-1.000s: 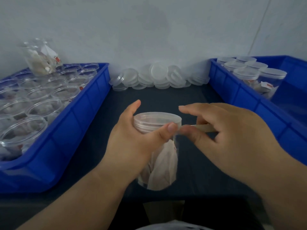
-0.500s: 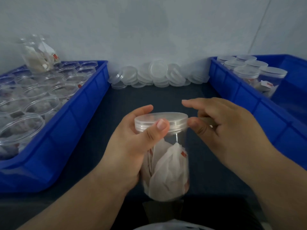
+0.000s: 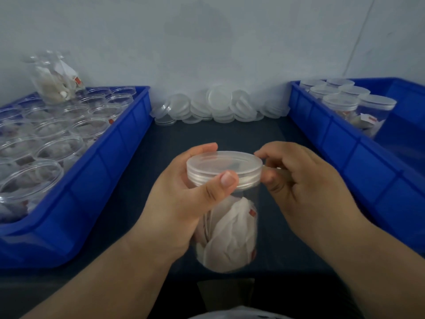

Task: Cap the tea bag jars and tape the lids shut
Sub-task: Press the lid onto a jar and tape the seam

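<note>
Clear jar inside left grip.

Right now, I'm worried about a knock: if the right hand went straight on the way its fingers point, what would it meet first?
The lid of the jar the left hand holds: the right hand, pinching tape, points left, fingertips at its right rim, perhaps touching.

One wide-angle view from the person's head, facing forward and down. It looks closely onto the left hand and right hand at mid-frame over the desk. The wall fills the top; left bin and right bin run off the sides.
</note>
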A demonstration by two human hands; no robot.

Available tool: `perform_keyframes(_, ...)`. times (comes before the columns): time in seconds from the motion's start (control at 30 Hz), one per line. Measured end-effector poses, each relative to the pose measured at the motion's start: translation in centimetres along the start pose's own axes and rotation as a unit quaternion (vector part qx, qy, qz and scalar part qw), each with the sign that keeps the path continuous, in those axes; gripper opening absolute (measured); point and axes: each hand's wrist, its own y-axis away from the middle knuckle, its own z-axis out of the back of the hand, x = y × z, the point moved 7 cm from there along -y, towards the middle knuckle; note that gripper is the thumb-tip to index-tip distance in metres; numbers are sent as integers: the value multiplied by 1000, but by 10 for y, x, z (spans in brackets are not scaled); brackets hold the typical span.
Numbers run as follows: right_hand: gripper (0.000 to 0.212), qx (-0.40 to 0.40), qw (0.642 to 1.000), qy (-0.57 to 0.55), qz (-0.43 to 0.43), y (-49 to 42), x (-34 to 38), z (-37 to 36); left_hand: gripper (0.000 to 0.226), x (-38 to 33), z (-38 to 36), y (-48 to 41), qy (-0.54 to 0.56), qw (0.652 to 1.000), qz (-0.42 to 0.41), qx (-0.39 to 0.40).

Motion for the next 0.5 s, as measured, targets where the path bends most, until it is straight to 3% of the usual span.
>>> perform_keyframes(0.1, 23, 77, 994, -63, -54, 0, -8, -9, 101, 1, -1, -1, -1, 1000, 1, 18)
perform_keyframes(0.2, 27, 160, 977, -126, -70, 0, -13, -13, 103, 0, 0, -2, -24, 999, -3, 24)
perform_keyframes(0.3, 33, 221, 965, -117, -80, 1, -17, -10, 102, -1, 3, 0, -81, 996, -12, 27)
perform_keyframes(0.5, 24, 256, 953, -93, -135, 4, -29, -12, 102, 6, -7, 3, -92, 995, 2, 34)
